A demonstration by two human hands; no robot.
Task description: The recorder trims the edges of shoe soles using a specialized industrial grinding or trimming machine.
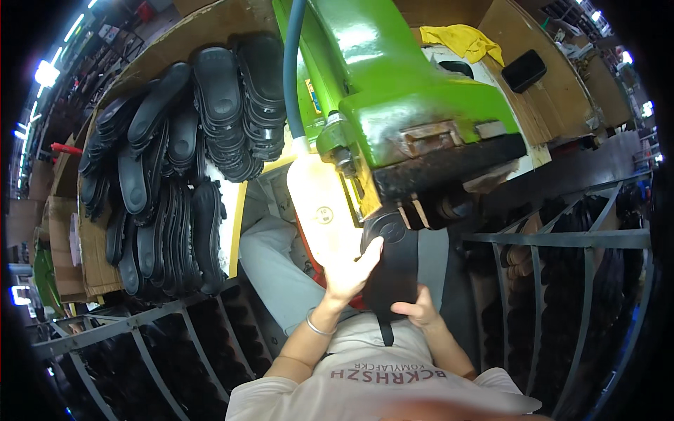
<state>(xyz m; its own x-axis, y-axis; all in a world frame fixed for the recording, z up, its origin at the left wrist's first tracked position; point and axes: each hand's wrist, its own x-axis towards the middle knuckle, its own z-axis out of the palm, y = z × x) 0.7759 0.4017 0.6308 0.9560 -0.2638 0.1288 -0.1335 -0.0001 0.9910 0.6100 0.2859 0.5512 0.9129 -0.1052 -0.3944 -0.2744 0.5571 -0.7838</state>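
A black shoe sole (390,270) is held between my two hands, its far end close under the head of a green machine (421,91). My left hand (345,279), with a bangle on the wrist, grips the sole's left edge with the thumb on top; its other fingers are partly hidden in the lamp's glare. At the near right edge, my right hand (421,310) is closed round the sole, thumb above and fingers mostly underneath. Just beyond my left hand hangs a brightly lit lamp (319,203) beside the machine.
Stacks of black soles (217,91) fill a cardboard box (98,259) at the left. Metal racks (562,240) loaded with dark soles stand on both sides. At the far right lie a yellow cloth (463,43) and a black rectangular object (524,70). A grey hose (292,77) runs down to the lamp.
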